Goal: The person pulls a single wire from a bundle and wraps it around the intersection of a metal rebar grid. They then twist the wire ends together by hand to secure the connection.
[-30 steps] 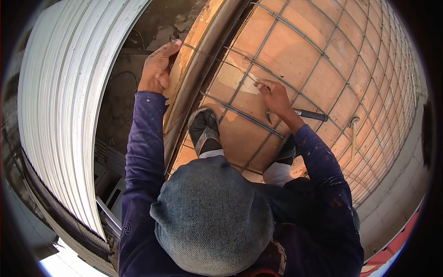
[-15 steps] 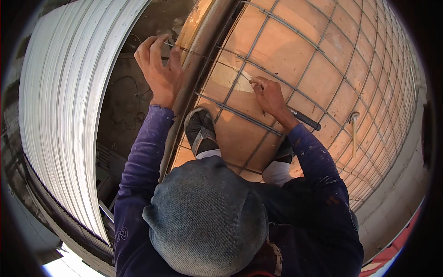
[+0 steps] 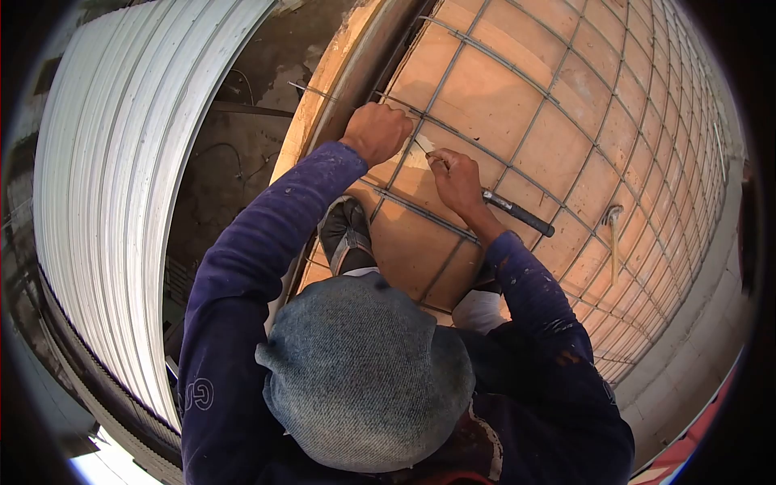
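My right hand pinches a thin tie wire between thumb and fingers, just above the plywood. The wire runs up and left toward the bars near my left hand. That hand is closed in a fist beside a rebar crossing at the edge of the steel rebar grid. Its fingertips are turned away, so what they grip is hidden. A tool with a metal shank and black grip lies beside my right wrist, its far end partly hidden.
Plywood sheets lie under the grid. A claw hammer with a wooden handle rests to the right. My shoe stands near the plywood's left edge. Beyond the timber edge is a drop, then corrugated metal sheeting.
My left hand has moved right and down from beyond the timber edge to the bars, its spread fingers closing into a fist. My right hand has shifted slightly left and down, still pinching the wire.
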Tool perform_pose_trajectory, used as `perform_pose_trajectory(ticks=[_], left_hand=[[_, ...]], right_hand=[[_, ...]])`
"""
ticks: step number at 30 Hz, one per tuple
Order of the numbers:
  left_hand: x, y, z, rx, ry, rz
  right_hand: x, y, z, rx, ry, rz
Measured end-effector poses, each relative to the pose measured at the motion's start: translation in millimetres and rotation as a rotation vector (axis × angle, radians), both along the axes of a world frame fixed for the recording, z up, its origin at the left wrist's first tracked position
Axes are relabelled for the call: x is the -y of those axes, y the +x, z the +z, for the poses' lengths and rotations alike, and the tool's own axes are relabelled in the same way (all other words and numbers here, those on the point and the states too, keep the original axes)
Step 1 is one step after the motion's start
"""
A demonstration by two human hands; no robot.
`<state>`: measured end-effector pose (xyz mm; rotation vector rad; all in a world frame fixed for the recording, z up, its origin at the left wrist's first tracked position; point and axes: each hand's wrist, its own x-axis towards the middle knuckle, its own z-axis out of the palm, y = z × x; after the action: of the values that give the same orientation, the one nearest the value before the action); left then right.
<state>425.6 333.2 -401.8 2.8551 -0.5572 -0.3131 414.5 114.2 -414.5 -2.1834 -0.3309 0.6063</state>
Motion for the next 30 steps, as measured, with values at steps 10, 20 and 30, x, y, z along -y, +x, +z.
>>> perform_pose_trajectory(ticks=[10, 20, 30], left_hand=[[-7, -15, 36, 0.428, -0.269, 0.077], [-129, -45, 44, -0.381, -1.088, 1.066], [-111, -42, 49, -0.628, -1.161, 0.992]], right_hand=[[-2, 12, 10, -0.027, -0.055, 0.027], [1, -2, 5, -0.045, -0.089, -0.023], [0, 1, 9, 0.007, -0.05, -0.01]])
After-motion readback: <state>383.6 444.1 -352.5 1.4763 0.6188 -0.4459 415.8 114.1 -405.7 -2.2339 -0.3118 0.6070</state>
